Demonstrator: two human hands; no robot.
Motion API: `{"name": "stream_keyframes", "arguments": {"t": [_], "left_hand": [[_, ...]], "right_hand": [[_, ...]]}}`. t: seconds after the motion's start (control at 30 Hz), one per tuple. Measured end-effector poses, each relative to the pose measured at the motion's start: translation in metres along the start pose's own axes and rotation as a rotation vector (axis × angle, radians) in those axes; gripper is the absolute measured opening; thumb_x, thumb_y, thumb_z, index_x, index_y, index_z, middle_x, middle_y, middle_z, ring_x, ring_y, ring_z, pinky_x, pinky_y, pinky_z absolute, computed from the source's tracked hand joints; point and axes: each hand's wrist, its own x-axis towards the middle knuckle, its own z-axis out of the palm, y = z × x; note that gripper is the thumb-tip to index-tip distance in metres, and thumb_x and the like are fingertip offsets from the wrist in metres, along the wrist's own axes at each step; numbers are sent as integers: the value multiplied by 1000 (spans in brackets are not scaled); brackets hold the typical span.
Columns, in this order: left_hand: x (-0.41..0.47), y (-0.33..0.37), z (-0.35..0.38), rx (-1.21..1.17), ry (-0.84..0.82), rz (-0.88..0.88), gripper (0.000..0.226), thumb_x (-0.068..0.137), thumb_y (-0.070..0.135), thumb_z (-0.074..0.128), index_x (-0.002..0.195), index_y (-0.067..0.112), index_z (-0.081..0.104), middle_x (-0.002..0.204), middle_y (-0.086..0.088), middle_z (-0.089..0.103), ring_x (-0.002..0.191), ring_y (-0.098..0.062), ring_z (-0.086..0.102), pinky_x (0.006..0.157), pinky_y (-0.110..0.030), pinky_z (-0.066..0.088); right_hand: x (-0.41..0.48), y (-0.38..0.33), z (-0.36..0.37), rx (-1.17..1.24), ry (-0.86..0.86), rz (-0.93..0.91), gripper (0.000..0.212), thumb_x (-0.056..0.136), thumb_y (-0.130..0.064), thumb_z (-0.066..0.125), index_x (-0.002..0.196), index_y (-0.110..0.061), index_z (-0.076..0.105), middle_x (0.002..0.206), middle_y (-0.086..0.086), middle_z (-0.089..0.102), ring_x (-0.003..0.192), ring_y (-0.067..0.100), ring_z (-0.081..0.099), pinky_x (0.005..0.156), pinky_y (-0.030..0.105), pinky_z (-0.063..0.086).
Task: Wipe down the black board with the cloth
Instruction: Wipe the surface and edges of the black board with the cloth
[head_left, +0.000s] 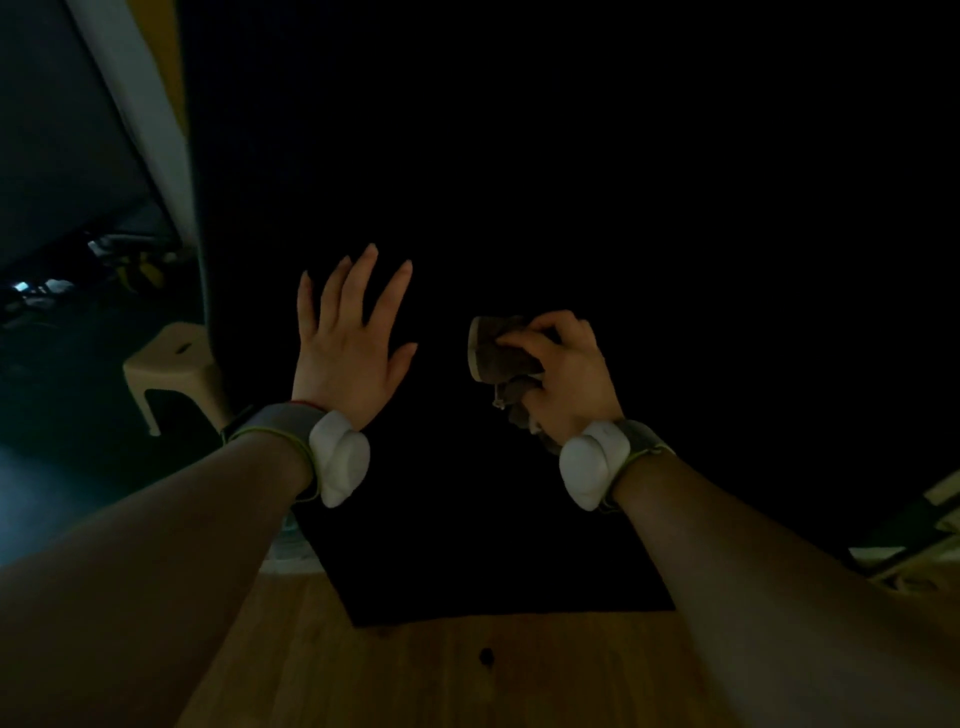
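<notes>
Closest to you, the wooden table carries the black board, which fills everything beyond your fingertips. Left hand: fingers straight and spread, seemingly flat on the board, probably steadying it. Right hand: fingers curled tight round the bunched cloth, wad poking past the fingertips, scrub-ready.

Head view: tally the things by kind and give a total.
Hands: 2 (left hand, right hand)
Cloth: 1
Black board: 1
White wrist units: 2
Stool: 1
Wooden surface: 1
Total: 8
</notes>
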Motion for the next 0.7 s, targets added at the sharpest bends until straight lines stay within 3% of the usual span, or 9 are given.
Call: {"name": "stream_keyframes", "arguments": {"t": [0.17, 0.33, 0.53, 0.7], "left_hand": [[24, -4, -29, -1, 8, 5, 73, 86, 42, 49, 148, 21, 19, 153, -17, 19, 136, -40, 21, 110, -61, 7], [51, -4, -54, -35, 36, 11, 80, 86, 37, 61, 149, 26, 14, 153, -13, 16, 136, -35, 18, 110, -58, 7], [85, 11, -94, -60, 44, -29, 80, 85, 38, 57, 150, 27, 11, 154, -14, 13, 137, -38, 21, 111, -60, 11], [121, 23, -138, -82, 76, -28, 80, 88, 35, 57, 151, 24, 10, 156, -14, 10, 139, -37, 19, 113, -55, 13]], "right_hand": [[13, -10, -45, -41, 93, 45, 44, 91, -13, 60, 134, -15, 53, 137, 18, 43, 124, 40, 37, 106, 47, 31], [21, -19, -83, -78, 96, 29, 43, 96, -18, 56, 138, -15, 48, 140, 16, 39, 127, 34, 34, 109, 37, 24], [33, -31, -119, -93, 84, 4, 44, 98, -20, 50, 142, -17, 41, 147, 12, 32, 132, 31, 29, 113, 35, 19], [56, -42, -166, -58, 132, -46, 42, 96, -13, 54, 137, -15, 48, 140, 15, 38, 124, 33, 35, 110, 29, 24]]}}
